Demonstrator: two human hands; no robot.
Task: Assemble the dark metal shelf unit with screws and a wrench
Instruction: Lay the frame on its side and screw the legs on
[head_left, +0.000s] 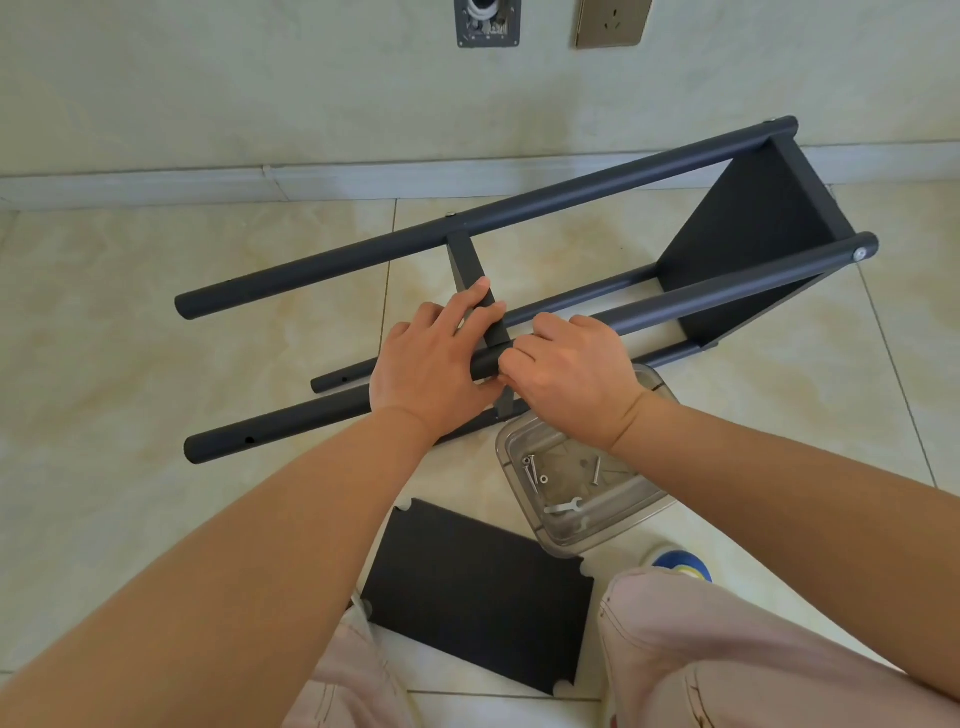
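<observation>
While the dark metal shelf unit (519, 249) lies on its side across the middle of the frame on the tiled floor (156, 291), both hands meet at its nearer upper pole (675, 301). One shelf panel (748, 249) is already fixed between the poles at the upper right, and a second panel (475, 291) stands edge-on between them near the centre.

The left hand (431, 364) lies over that centre panel with fingers stretched fairly straight across its edge, the palm resting on the pole; its grip is released rather than clenched. The right hand (571, 374) is curled around the end of the nearer upper pole, grasping it just beside the left hand, with knuckles toward the camera.

Just below the right wrist sits a clear plastic container (582, 488) on the floor, holding several screws (530, 470) and a small flat wrench (563, 505). A loose dark shelf panel (478, 592) lies flat at the lower centre, between the person's knees in pale pink trousers (727, 649). A wall socket (613, 21) shows at the top.
</observation>
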